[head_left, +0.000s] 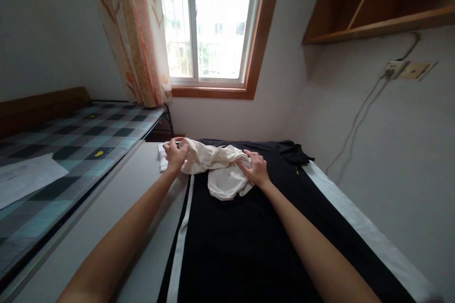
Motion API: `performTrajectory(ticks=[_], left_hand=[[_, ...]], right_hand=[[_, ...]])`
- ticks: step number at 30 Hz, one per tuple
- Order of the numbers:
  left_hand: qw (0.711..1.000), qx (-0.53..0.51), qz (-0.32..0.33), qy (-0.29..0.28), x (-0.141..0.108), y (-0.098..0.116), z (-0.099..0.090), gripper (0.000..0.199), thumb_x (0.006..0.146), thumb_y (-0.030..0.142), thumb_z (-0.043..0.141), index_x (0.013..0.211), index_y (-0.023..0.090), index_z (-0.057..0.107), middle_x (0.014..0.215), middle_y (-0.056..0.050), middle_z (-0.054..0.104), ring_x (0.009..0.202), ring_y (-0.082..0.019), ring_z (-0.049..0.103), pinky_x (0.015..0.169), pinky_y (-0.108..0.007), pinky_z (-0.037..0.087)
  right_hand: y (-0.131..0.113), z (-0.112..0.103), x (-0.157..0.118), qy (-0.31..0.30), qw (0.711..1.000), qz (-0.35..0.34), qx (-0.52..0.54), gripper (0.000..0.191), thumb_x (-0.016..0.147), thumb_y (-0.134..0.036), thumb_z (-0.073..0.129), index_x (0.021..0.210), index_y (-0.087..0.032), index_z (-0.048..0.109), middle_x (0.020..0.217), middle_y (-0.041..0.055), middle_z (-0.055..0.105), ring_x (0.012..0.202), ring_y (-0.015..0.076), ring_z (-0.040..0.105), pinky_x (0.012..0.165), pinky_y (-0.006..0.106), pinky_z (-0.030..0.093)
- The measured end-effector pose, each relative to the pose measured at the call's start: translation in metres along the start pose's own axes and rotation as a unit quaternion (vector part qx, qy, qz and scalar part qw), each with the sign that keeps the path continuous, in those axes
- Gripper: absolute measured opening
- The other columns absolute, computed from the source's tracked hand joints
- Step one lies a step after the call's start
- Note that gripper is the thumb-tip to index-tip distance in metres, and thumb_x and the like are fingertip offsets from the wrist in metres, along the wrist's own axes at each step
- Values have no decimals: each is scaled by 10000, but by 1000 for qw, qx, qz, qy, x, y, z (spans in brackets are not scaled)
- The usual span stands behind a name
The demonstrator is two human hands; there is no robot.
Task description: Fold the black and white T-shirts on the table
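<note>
A crumpled off-white cloth garment [227, 181] lies bunched on black clothing; its exact kind does not show. My left hand [176, 152] grips its left end, fingers closed on the fabric. At the other end, my right hand [256, 169] has thumb and fingers closed on a fold. Beneath the white garment spreads a black garment [241, 241] with a white stripe along its left side. Behind it lies a dark, short-sleeved shirt [284, 150]. A small white folded cloth [163, 157] is partly hidden behind my left hand.
A checked mattress [117, 135] on a metal frame stands left, with white paper [28, 175] on it. A pale board surface [117, 213] lies between. Ahead are a curtain [138, 33] and a window [220, 23]. At right, a cable [351, 128] hangs below a wooden shelf [377, 23].
</note>
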State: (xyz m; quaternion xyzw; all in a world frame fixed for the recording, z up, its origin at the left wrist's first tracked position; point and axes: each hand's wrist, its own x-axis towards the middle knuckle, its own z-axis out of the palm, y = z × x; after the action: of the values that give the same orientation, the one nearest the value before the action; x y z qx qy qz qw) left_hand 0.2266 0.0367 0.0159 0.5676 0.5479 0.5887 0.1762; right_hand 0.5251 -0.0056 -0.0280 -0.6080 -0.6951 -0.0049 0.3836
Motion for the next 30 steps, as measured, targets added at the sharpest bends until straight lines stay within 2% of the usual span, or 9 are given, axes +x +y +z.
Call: performTrajectory(ticks=[3,5,7,9,14,19,24,27,30], left_hand=[[991,127,30,16,-6,7,-1,295,731,199,663,1024,194,624,1140,-96,583,1130,-278,530,945,-421,413],[976,154,104,-112,-15,13,3,260,749,258,674,1005,219,649,1098,-68,619,1112,-261,550,966,-404,398],[934,202,175,-237,-25,15,9,252,778,336,662,1010,237,661,1048,-59,647,1088,-261,570,966,-403,389],[902,246,206,-288,-32,13,16,295,773,390,669,1026,238,664,1047,-72,652,1101,-283,565,971,-422,370],[916,254,160,-267,-34,11,24,239,834,422,594,914,210,672,915,-80,674,1044,-284,590,911,-404,378],[964,192,89,-163,-22,21,15,248,939,355,432,831,199,592,670,-2,605,766,-191,615,809,-328,392],[993,64,84,-53,-8,24,-4,281,978,401,342,846,211,502,591,44,476,561,-134,497,553,-240,327],[992,56,93,-65,-3,23,-11,280,959,420,380,834,208,513,568,52,453,524,-124,463,516,-233,297],[983,65,107,-137,-1,21,-11,295,933,440,413,830,199,549,561,52,465,521,-121,461,511,-228,299]], right_hand=[[3,8,-1,-45,999,19,10,345,848,-431,585,1112,-225,670,1094,95,651,990,278,568,866,403,409],[4,9,-1,-17,999,23,36,269,869,-388,550,1015,-212,692,1045,91,660,962,262,578,861,393,414],[3,7,2,24,997,15,73,252,885,-369,513,936,-203,694,973,88,659,922,245,585,848,379,427],[1,4,4,57,991,-10,118,259,895,-368,490,911,-198,685,915,82,646,891,231,586,825,363,442],[-10,-2,4,71,970,-74,219,249,898,-384,499,878,-193,659,865,56,617,824,192,581,751,310,462],[-13,2,1,-62,955,-24,290,398,911,-486,439,724,-187,624,591,-3,546,566,143,516,600,276,431],[-4,9,2,-70,958,52,273,451,821,-461,555,1136,-143,611,574,-35,555,505,139,505,538,264,412],[1,9,3,-86,972,54,211,602,799,-443,582,1301,-113,548,556,-48,526,518,144,495,562,271,413],[1,8,3,-141,981,30,130,600,806,-443,594,1310,-118,574,561,-41,513,540,150,493,585,279,417]])
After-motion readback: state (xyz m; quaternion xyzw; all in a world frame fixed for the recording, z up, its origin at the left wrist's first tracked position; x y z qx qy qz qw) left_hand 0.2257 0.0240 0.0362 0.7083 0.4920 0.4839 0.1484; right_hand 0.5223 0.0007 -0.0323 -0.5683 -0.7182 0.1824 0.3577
